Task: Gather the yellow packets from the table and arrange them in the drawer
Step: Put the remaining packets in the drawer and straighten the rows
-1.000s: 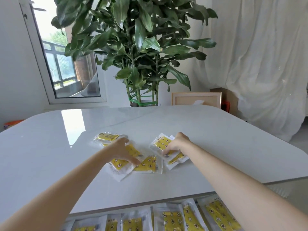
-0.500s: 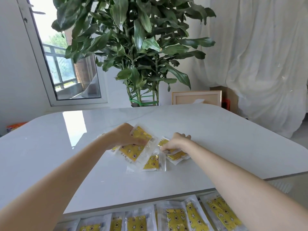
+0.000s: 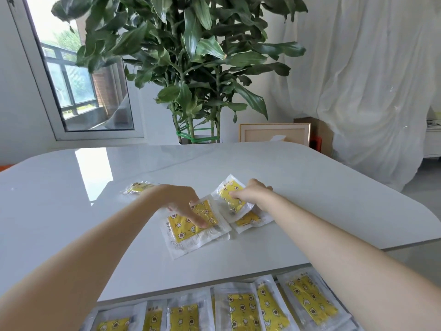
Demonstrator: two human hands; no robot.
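Observation:
Several yellow packets in clear wrappers lie on the white table (image 3: 71, 211). My left hand (image 3: 177, 201) rests on a small stack of packets (image 3: 188, 231) near the table's middle, and one packet (image 3: 205, 211) is pinched between its thumb and fingers. My right hand (image 3: 254, 194) grips another yellow packet (image 3: 230, 193) by its near end, the far end tilted up off the table. Under that hand lies one more packet (image 3: 248, 220). A lone packet (image 3: 139, 187) sits further left. At the bottom, the open drawer holds a row of packets (image 3: 241, 311) side by side.
A large potted plant (image 3: 191, 68) stands behind the table, with a window (image 3: 78, 87) to its left. A framed picture (image 3: 274, 136) and white curtains (image 3: 370, 80) are at the back right. The table's near edge (image 3: 214, 280) overhangs the drawer.
My left hand lifted a packet, then brought it nearer and down onto other packets. My right hand took hold of a packet and tilted it up. The loose packets are bunched closer.

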